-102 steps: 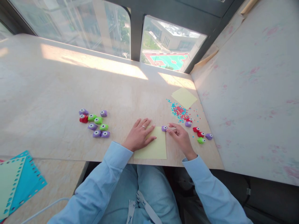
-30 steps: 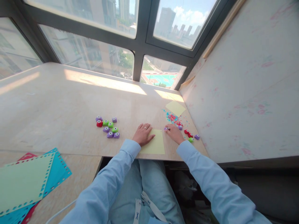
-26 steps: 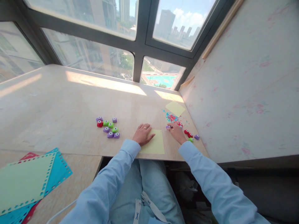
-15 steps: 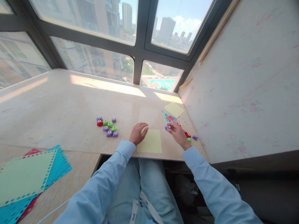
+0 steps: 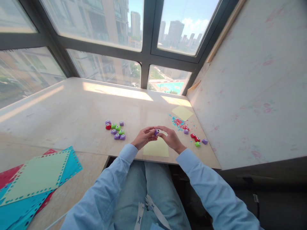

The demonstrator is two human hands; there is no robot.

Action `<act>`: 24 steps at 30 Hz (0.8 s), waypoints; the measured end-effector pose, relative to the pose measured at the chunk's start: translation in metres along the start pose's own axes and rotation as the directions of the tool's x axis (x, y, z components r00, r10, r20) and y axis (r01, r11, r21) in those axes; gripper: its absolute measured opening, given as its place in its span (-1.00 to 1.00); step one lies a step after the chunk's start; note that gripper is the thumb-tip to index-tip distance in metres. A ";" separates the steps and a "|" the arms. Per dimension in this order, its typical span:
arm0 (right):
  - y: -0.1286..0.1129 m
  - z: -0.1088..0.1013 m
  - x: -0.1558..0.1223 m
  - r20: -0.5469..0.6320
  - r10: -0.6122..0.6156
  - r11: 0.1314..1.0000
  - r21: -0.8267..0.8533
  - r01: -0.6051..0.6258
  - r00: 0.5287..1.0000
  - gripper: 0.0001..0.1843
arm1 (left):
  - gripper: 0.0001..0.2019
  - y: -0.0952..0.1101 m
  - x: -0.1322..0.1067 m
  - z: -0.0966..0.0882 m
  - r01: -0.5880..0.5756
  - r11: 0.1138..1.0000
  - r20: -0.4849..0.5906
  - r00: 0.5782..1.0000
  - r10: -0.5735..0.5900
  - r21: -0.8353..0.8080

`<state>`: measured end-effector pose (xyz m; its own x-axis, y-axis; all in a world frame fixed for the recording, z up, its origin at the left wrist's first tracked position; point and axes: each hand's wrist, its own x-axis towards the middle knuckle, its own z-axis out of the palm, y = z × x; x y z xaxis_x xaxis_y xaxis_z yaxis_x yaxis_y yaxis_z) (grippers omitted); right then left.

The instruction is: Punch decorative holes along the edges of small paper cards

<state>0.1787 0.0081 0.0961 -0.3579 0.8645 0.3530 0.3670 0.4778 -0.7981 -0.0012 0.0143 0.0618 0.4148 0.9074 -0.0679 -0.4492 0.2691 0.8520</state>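
Both of my hands meet above a yellow paper square (image 5: 155, 149) that lies at the near edge of the marble table (image 5: 72, 111). Between their fingertips they pinch a small purple paper punch (image 5: 156, 132). My left hand (image 5: 144, 138) grips it from the left, fingers curled. My right hand (image 5: 170, 139) grips it from the right. The punch is lifted off the paper.
A cluster of several purple, green and red punches (image 5: 115, 130) sits left of my hands. A few more punches (image 5: 198, 140) and a scatter of red and blue confetti (image 5: 178, 122) lie to the right, with a second yellow sheet (image 5: 182, 112) behind. Punched coloured sheets (image 5: 35, 179) lie at lower left.
My right hand lifted the purple punch from the paper's corner and brought it to the centre. My left hand rose off the paper and joined it on the punch. The camera tilted up.
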 end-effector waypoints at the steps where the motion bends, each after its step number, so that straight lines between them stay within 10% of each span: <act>1: 0.003 0.001 -0.001 -0.012 0.007 1.000 0.001 -0.007 1.000 -0.66 | -0.50 0.000 -0.001 -0.004 -0.027 0.999 -0.027 0.999 0.027 0.025; 5: 0.028 -0.002 -0.013 -0.099 0.229 0.973 0.052 -0.225 0.968 -0.48 | -0.57 -0.002 -0.005 -0.030 -0.146 0.917 -0.172 0.959 0.223 0.372; 11: 0.051 -0.023 -0.044 -0.062 0.659 0.728 0.305 -0.615 0.750 -0.47 | -0.79 -0.015 -0.008 -0.070 -0.075 0.459 -0.153 0.885 0.439 0.885; 16: 0.042 -0.031 -0.062 0.031 0.714 0.611 0.459 -0.645 0.699 -0.54 | -0.78 -0.024 -0.006 -0.083 -0.026 0.184 -0.066 0.877 0.476 0.983; 24: 0.032 -0.029 -0.065 0.105 0.709 0.540 0.554 -0.633 0.697 -0.59 | -0.74 -0.026 -0.009 -0.086 0.005 0.057 -0.033 0.868 0.496 0.998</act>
<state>0.2381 -0.0281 0.0623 -0.0797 0.9252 -0.3711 -0.0510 -0.3756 -0.9254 -0.0611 0.0264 -0.0042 0.1111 0.9315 0.3465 0.7664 -0.3023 0.5668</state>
